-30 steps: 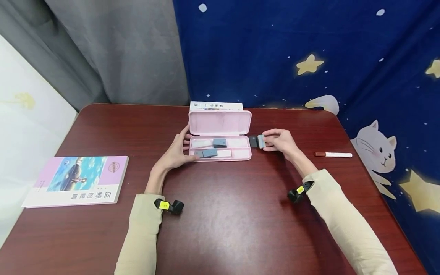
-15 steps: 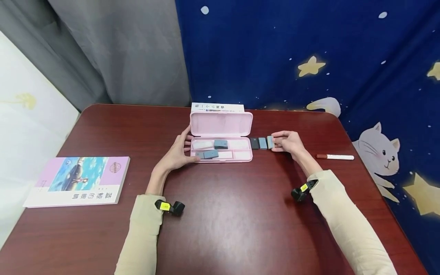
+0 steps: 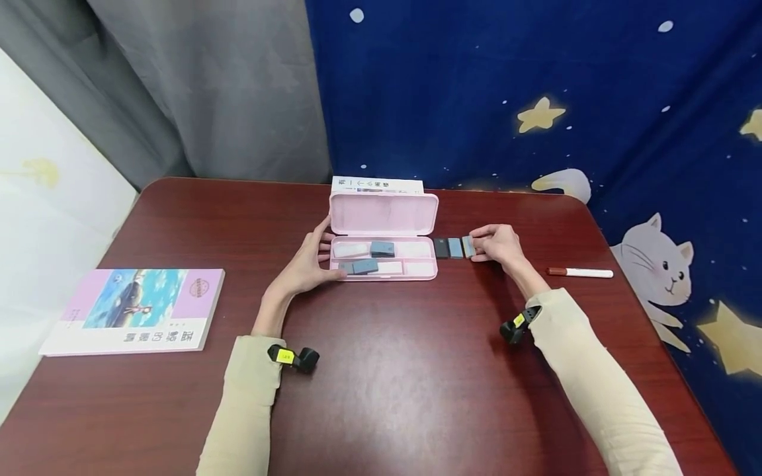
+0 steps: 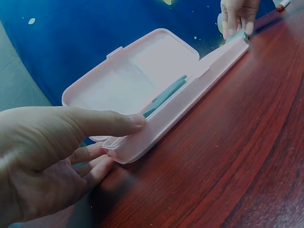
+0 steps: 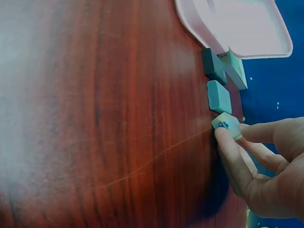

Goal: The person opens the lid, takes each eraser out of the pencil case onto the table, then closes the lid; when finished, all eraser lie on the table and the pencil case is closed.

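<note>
An opened pink pencil case (image 3: 383,278) lies on the table, its lid (image 3: 383,213) tilted up behind. White and blue-grey eraser-like blocks (image 3: 382,249) sit in its two rows. My left hand (image 3: 300,266) holds the case's left end, thumb along the front rim and fingers at the side. To the right of the case stand a dark block (image 5: 213,65) and a blue-grey block (image 5: 219,96) in a row. At the row's right end my right hand (image 3: 499,246) pinches a pale eraser (image 5: 226,125) with blue marks, between thumb and fingers.
Behind the lid is a white box or book (image 3: 376,185) with printed characters. A brown-capped white marker (image 3: 580,272) lies to the right. On the left rests a thick picture-cover book (image 3: 133,311). Curtains (image 3: 417,86) hang beyond the table's far edge.
My right hand has shifted right with the pale eraser, and the blue-grey block beside the dark one has come into view. Over the last half second both hands stay nearly still.
</note>
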Demonstrator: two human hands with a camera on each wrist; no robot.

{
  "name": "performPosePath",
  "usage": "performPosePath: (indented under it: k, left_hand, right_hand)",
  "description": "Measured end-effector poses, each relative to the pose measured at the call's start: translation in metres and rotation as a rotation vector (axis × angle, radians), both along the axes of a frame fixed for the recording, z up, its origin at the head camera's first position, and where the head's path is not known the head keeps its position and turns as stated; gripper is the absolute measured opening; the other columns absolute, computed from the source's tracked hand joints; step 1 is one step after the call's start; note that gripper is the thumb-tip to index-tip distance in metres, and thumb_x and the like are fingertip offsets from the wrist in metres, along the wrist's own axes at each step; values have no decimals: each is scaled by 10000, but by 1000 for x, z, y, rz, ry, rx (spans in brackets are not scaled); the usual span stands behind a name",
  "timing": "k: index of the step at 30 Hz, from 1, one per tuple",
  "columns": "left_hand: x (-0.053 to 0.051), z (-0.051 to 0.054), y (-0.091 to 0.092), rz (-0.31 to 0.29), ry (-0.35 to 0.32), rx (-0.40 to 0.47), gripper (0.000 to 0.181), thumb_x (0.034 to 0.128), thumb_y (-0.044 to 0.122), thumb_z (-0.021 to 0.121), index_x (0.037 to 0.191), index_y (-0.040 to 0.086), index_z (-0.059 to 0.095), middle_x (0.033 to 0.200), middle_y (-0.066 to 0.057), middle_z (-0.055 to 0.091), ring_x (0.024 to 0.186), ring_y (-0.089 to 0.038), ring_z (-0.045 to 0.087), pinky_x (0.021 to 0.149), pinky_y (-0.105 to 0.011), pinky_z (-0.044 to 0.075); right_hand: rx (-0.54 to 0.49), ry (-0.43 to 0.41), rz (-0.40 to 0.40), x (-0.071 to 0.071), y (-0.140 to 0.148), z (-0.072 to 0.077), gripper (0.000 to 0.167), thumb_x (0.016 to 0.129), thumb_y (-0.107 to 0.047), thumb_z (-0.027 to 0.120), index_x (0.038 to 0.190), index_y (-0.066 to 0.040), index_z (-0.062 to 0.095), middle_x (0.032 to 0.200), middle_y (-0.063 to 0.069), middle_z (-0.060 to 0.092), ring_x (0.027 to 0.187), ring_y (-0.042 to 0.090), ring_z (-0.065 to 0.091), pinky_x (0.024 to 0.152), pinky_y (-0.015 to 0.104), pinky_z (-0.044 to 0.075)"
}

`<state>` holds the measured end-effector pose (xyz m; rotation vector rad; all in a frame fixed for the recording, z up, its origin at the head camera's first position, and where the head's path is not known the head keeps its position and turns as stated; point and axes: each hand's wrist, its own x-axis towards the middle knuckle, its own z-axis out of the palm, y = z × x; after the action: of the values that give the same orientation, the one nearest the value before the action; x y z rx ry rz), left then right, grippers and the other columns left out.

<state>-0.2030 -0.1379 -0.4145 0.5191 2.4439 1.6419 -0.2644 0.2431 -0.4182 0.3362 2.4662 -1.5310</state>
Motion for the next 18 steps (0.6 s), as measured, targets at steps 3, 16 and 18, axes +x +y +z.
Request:
performPosePath:
  k: [3, 16, 18]
  left_hand:
    - [-1, -1, 2, 3, -6, 1, 1077, 734, -68, 792, 1530, -10, 69, 1339, -340, 306, 1207, -458, 398, 1038, -523, 366]
    - [-19, -41, -6, 16, 26, -35, 1172, 714, 54, 855, 1562, 153, 52, 1339, -196, 338, 1194, -314, 429, 1035, -459, 395]
    - [-20, -42, -8, 17, 27, -33, 1172, 711, 58, 858, 1562, 158, 59, 1336, -190, 341, 1188, -309, 432, 1032, -460, 398]
  right_hand:
    - [-6, -21, -1, 1, 3, 2, 256, 948, -25, 579, 1186, 63, 618, 983, 178, 636, 691, 141, 639, 707, 347, 580]
    - [-197, -109, -21, -3, 15, -7, 351, 937, 13, 588, 1275, 101, 549, 876, 98, 606, 656, 129, 614, 746, 344, 571]
    - [-208, -110, -14, -3, 16, -8, 348, 936, 13, 590, 1272, 99, 552, 859, 94, 619, 661, 130, 625, 744, 345, 571]
